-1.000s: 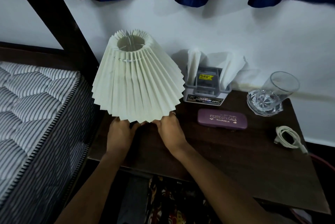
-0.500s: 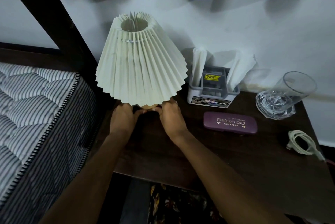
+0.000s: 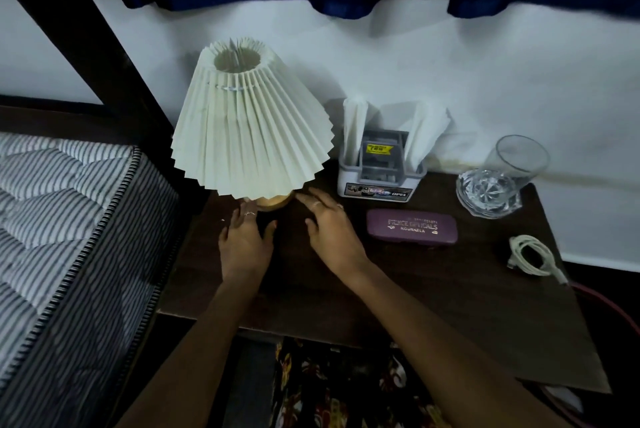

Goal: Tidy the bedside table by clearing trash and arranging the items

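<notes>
I have the lamp (image 3: 251, 122) standing at about ten o'clock on the bedside table (image 3: 433, 306), its shade leaning slightly toward the bed, its small wooden base just showing under the pleats. My left hand (image 3: 244, 240) lies open with fingers spread, the fingertips at the base; whether they touch it I cannot tell. My right hand (image 3: 329, 223) is open too, empty, just beside the base at its four o'clock.

My worry is the shade: it is wide and the base narrow, so I judge a careless brush from either hand could tip the lamp toward the mattress (image 3: 62, 219) at nine o'clock or into the tissue holder (image 3: 379, 164) at one o'clock.

Right of my right hand, at three o'clock, lies the purple glasses case (image 3: 412, 228). Farther out, near two o'clock, a drinking glass (image 3: 509, 171) sits tilted in a cut-glass dish (image 3: 485, 195); a sweeping sleeve could send it rolling. A coiled white cable (image 3: 530, 254) rests at the table's right edge, its lead trailing off, easy to snag. I see no obvious trash on the top.
</notes>
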Demonstrator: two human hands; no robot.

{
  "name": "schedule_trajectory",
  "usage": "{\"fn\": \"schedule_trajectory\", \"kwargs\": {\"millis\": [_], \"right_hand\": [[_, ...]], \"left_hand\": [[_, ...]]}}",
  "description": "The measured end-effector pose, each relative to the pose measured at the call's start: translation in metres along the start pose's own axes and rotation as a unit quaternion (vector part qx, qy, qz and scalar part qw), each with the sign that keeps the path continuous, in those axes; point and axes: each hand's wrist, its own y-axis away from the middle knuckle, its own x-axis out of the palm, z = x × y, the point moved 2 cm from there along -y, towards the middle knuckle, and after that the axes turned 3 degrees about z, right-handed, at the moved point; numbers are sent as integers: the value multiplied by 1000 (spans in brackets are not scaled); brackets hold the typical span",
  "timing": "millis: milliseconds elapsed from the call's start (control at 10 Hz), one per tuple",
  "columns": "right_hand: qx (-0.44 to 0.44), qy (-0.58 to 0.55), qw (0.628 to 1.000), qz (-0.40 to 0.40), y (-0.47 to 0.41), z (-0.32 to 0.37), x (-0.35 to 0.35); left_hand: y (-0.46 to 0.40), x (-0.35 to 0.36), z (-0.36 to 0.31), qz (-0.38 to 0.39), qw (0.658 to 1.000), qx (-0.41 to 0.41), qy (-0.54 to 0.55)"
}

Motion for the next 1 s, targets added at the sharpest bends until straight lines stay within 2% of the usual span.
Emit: {"fn": "schedule_trajectory", "kwargs": {"millis": [100,200,300,400,500,900,1000], "right_hand": [[32,-1,996,-87,37,-23,-25],[85,-15,974,-211,70,-55,-57],[193,-52,943,-267,94,-86,-82],[262,-101,926,-252,105,-104,-93],[276,-129,927,-220,105,-110,-91],[234,-149,945,-173,105,-88,-65],[227,-145,943,-195,106,-84,-79]], "left_hand": [[26,9,-24,-13,996,-47,73],[50,22,-53,-14,991,-58,122],[62,40,-80,31,985,-14,166],[70,55,-105,117,976,41,178],[74,64,-120,179,970,54,157],[73,49,-102,137,978,20,155],[75,41,-107,130,980,39,147]]}}
